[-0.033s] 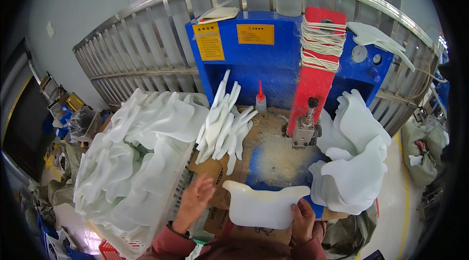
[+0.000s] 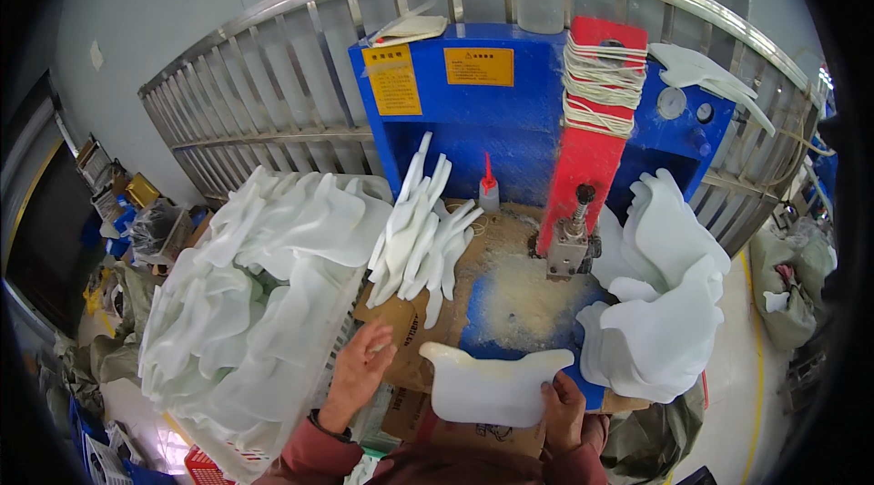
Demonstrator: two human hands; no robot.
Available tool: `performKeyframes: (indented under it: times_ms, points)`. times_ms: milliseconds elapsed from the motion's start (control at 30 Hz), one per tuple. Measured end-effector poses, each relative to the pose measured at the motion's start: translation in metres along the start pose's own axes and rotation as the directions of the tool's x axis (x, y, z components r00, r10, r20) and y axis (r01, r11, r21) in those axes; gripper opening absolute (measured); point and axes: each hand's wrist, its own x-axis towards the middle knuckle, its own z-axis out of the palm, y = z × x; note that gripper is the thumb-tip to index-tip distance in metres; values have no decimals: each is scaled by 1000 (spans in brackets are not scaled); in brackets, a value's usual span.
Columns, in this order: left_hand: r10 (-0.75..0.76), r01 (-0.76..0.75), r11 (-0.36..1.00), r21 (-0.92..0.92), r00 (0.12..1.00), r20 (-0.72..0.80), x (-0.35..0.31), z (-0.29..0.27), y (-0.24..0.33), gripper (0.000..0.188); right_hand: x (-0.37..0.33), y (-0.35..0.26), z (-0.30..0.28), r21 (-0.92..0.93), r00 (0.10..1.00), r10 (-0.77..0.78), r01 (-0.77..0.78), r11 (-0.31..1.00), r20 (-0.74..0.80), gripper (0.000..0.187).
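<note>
1. Lying open below the red arm [image 2: 590, 184] is a powder-covered patch [image 2: 523, 298] of the blue base [image 2: 482, 332], giving bare room between the arm's metal head [image 2: 569, 253] and the white panel [image 2: 496, 389].
2. To the left of the red arm, slim white strips [image 2: 423, 239] lie heaped; farther left stands a crate [image 2: 340, 328] piled above its rim with white curved pieces [image 2: 250, 294]. To its right, stacked white panels [image 2: 655, 326] crowd close to the metal head.
3. Nearer the wearer than the red arm, and well apart from its metal head, the white panel is held with its scooped edge toward the machine and its two corners flaring outward.
4. Below the red arm, the right hand [image 2: 564, 408] pinches the panel's right end, thumb on the face that shows.
5. Below and left of the red arm, the left hand [image 2: 361, 367] is empty, fingers loosely spread and bent, between crate and panel.
6. Behind the panel, the right fingertips are mostly hidden; whether its underside touches the base below the red arm, I cannot tell. Both sleeves [image 2: 319, 456] are cut off by the lower edge.
</note>
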Motion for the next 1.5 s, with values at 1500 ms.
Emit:
performKeyframes:
  times_ms: [1500]
  points:
    - [51,-88,995,44,842,538,24,-46,58,27,-35,-105,27,-415,407,-649,897,151,643,55]
